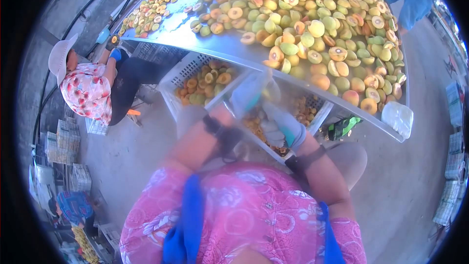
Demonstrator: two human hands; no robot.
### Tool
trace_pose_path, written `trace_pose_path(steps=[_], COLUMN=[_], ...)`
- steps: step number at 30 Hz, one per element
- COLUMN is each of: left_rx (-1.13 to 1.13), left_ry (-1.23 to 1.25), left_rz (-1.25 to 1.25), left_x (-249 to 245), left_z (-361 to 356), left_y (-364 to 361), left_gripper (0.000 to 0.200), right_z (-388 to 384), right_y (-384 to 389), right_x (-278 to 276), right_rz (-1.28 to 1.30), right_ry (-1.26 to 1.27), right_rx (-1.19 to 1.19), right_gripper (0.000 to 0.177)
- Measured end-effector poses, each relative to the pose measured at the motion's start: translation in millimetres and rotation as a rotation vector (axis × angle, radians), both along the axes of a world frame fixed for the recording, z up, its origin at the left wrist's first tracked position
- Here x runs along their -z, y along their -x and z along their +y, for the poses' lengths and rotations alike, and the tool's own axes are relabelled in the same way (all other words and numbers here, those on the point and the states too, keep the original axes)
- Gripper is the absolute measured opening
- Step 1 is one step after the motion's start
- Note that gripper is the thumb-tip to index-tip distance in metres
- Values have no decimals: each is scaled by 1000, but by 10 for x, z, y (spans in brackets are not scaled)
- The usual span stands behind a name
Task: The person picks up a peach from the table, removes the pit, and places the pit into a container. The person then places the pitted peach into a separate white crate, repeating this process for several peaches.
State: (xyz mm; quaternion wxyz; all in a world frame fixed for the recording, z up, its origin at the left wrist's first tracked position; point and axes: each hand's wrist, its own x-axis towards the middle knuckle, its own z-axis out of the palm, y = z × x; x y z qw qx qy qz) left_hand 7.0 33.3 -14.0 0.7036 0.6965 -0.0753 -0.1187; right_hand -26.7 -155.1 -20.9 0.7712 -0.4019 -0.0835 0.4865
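Observation:
Both of my hands wear pale gloves and are close together at the near edge of the metal table (pixel 229 55). My left hand (pixel 246 94) is closed, with a blurred yellow-green peach (pixel 270 91) at its fingertips. Just below and to the right, my right hand (pixel 279 126) has its fingers curled; what it grips, if anything, is too blurred to make out. Halved peaches (pixel 316 28), some with brown pits showing, are heaped across the table. Under my hands stands a crate (pixel 316 121) with small yellow-brown pieces in it, partly hidden by my arms.
Left of it, a white crate (pixel 170 99) holds more peach halves. A clear plastic bag (pixel 396 119) lies on the table's right corner. A green-and-black packet (pixel 343 128) is below. A co-worker (pixel 87 85) sits at left; stacked crates (pixel 454 154) line the right.

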Motion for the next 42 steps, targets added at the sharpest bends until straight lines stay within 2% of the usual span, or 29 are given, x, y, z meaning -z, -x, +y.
trace_pose_path(steps=[1, 2, 3, 4, 6, 7, 9, 10, 12, 13, 14, 15, 16, 17, 18, 20, 21, 23, 24, 26, 29, 32, 35, 39, 41, 42], left_rx=[-3, -34, -65, -70, -97, -99, 225, 223, 218, 214, 97, -16, -17, -250, -462, -518, -657, -649, -649, -426, -392, -469, -423, -407, -348, -344], left_ry=[2, 120, 240, 245, 437, 441, 756, 759, 1041, 1043, 1158, 1263, 1261, 887, 497, 600, 189, -269, -269, -921, -1043, -1041, -1127, -1147, -756, -759], left_rz=[-2, 57, 115, 113, 298, 294, 299, 295, 490, 489, 388, 285, 274, 50, -164, 105, -118, -220, -223, -257, -143, -84, -178, -283, -274, -280], left_x=[59, 167, 111, 49, -120, -21, 232, 290, 376, 338, 306, 252, 201, 138, 75, -34, -55, -74, -152, -338, -43, -101, -9, -7, -3, -48], left_z=[21, 51, 27, 3, -54, -13, 70, 92, 118, 71, 2, -33, 55, 229, 423, 906, 1042, 1211, 1178, 970, 896, 644, 669, 710, 708, 627], left_y=[10, 16, 46, 57, 62, 32, -28, -35, 1, 26, 27, 9, -12, -6, -5, -107, -216, -403, -495, -710, -1406, -1584, -1651, -1543, -1446, -1328], left_gripper=[71, 68, 66, 66, 60, 60, 52, 52, 49, 49, 47, 45, 45, 43, 41, 39, 38, 47, 47, 57, 65, 59, 62, 57, 55, 55], right_z=[1, 10, 34, 67, 113, 128, 154, 169, 200, 201, 207, 204, 201, 187, 167, 128, 153, 219, 220, 216, 270, 277, 248, 217, 194, 179], right_y=[-13, -17, -13, -5, -4, -7, -6, -7, 48, 127, 169, 164, 127, 108, 118, 101, 104, 157, 126, 42, -2, 29, 66, 52, 24, 3], right_x=[21, 29, 15, -9, -33, -31, -11, 2, -101, -305, -411, -302, -125, 25, 56, 87, 22, -180, -118, 102, 185, -7, -275, -148, -155, -128], right_rz=[104, 209, 209, 290, 370, 435, 500, 532, 566, 661, 742, 739, 678, 607, 604, 544, 541, 603, 600, 534, 497, 498, 538, 432, 328, 324], right_ry=[-167, -333, -329, -369, -404, -453, -497, -547, -596, -387, -168, -168, -478, -787, -791, -772, -775, -387, -388, -424, -393, -417, -267, -223, -201, -207], right_rx=[-95, -191, -196, -209, -223, -244, -268, -267, -269, -64, 136, 131, -45, -226, -235, -93, -97, 270, 270, 107, 84, 94, 196, 240, 230, 233], right_gripper=[36, 36, 36, 35, 35, 35, 36, 37, 39, 40, 41, 41, 43, 44, 44, 28, 28, 43, 43, 41, 39, 38, 37, 37, 37, 37])
